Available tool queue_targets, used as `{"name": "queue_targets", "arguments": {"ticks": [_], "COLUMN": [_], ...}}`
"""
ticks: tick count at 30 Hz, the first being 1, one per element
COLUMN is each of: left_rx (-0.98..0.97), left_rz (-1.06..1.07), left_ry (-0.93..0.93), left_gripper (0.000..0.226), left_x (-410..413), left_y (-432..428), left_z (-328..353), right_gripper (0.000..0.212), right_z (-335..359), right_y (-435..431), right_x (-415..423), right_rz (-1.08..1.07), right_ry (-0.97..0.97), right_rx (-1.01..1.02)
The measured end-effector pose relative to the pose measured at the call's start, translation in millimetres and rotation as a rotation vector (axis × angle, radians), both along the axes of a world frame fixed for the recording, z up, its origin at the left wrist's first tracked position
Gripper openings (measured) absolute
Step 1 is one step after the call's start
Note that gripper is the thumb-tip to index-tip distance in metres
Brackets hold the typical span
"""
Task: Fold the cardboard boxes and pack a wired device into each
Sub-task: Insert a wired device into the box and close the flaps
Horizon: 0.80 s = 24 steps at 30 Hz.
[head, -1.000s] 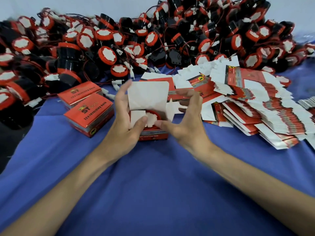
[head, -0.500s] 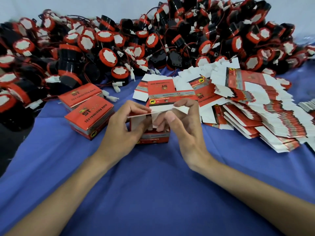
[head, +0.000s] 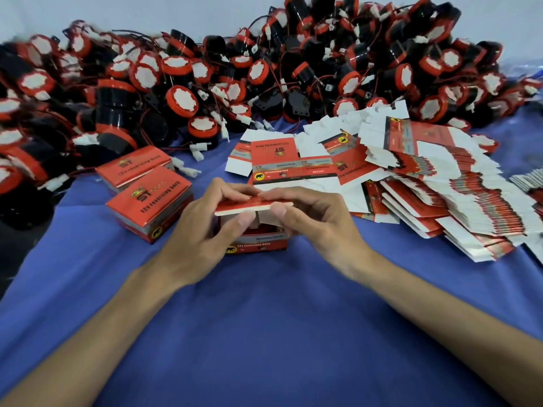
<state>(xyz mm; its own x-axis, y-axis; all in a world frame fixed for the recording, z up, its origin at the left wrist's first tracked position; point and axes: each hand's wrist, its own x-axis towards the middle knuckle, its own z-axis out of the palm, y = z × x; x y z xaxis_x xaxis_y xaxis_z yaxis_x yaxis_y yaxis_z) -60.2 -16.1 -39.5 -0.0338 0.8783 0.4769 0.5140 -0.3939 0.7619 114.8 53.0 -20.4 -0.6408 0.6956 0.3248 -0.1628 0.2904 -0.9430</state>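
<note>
Near the middle of the blue-covered desk [head: 264, 333], the open box [head: 258, 245] is being closed: its red lid flap [head: 249, 204] is being pinched along the front edge by the left hand [head: 199, 233] and the right hand [head: 320, 224], thumbs beneath and curled fingers on top. For a clean closure, the white side flaps [head: 266, 223] are best being held down while the lid's tongue is being steered evenly inside the front wall, with any wire being kept out of the seam; the device inside is being hidden by the lid, so its seating cannot be told.
</note>
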Motion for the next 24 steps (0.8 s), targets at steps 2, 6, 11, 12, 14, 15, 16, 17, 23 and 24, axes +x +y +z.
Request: {"name": "queue_targets", "arguments": {"ticks": [2, 6, 11, 12, 14, 15, 16, 17, 23, 24], "left_rx": [0.005, -0.01, 0.007, 0.018, 0.032, 0.042, 0.053, 0.062, 0.116, 0.13], "left_rz": [0.011, 0.032, 0.056, 0.057, 0.06, 0.064, 0.07, 0.076, 0.054, 0.047], "left_ry": [0.042, 0.172, 0.302, 0.325, 0.35, 0.352, 0.352, 0.349, 0.339, 0.355], "left_gripper": [0.024, 0.046, 0.049, 0.05, 0.052, 0.052, 0.052, 0.051, 0.039, 0.04], "left_x": [-0.9, -4.9, -6.0, -6.7, -7.3, -7.4, -7.3, -7.0, -4.1, -4.1], "left_y": [0.3, -1.9, -0.2, 0.0, 1.0, 1.3, 1.6, 1.7, 3.3, 3.0], "left_z": [-0.3, -1.4, -3.7, -3.9, -3.8, -3.2, -2.5, -1.8, 0.7, -0.1], "right_gripper": [0.021, 0.024, 0.036, 0.037, 0.038, 0.038, 0.038, 0.037, 0.03, 0.03], "right_z": [0.9, -4.6, -19.2, -20.2, -21.2, -21.6, -22.4, -23.7, -24.1, -23.3], "right_y": [2.1, 6.7, 3.4, 3.4, 4.2, 4.3, 4.4, 4.6, 9.2, 9.0], "right_x": [2.0, 8.3, 8.0, 7.1, 7.6, 7.8, 7.7, 6.9, 4.4, 4.3], "right_rz": [0.012, 0.03, -0.117, -0.136, -0.172, -0.196, -0.22, -0.245, -0.34, -0.341], "right_ry": [-0.034, -0.172, -0.213, -0.217, -0.228, -0.228, -0.225, -0.221, -0.183, -0.179], "right_rx": [0.028, 0.119, 0.401, 0.447, 0.558, 0.627, 0.693, 0.744, 0.881, 0.884]}}
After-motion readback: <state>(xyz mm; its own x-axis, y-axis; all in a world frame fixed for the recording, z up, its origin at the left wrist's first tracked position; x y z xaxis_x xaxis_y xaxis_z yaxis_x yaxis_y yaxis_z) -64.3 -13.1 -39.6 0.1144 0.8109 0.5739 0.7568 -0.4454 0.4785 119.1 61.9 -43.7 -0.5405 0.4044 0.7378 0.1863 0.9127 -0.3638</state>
